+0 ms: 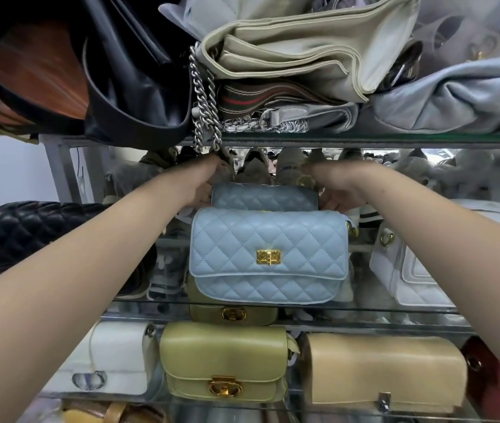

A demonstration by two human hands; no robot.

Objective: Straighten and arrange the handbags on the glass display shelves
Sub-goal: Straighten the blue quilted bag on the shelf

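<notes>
Head view: on the middle glass shelf (pixel 364 309), a grey-blue quilted bag (pixel 264 198) stands just behind the pale blue quilted bag (pixel 268 254). The left hand (pixel 203 186) touches its left end and the right hand (pixel 338 192) its right end. The fingers of both reach behind it, hidden, so I cannot tell their spread.

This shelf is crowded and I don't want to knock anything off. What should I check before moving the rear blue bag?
1. Hands placed: left hand and right hand sit at the two ends of the rear blue bag: ok.
2. Grip: hidden behind that bag: cannot tell.
3. Front blue bag upright, clasp facing out: ok.
4. Silver chain dangles off the upper shelf right by the left hand: not ok.
5. Room behind the rear bag: view blurred: cannot tell.
</notes>
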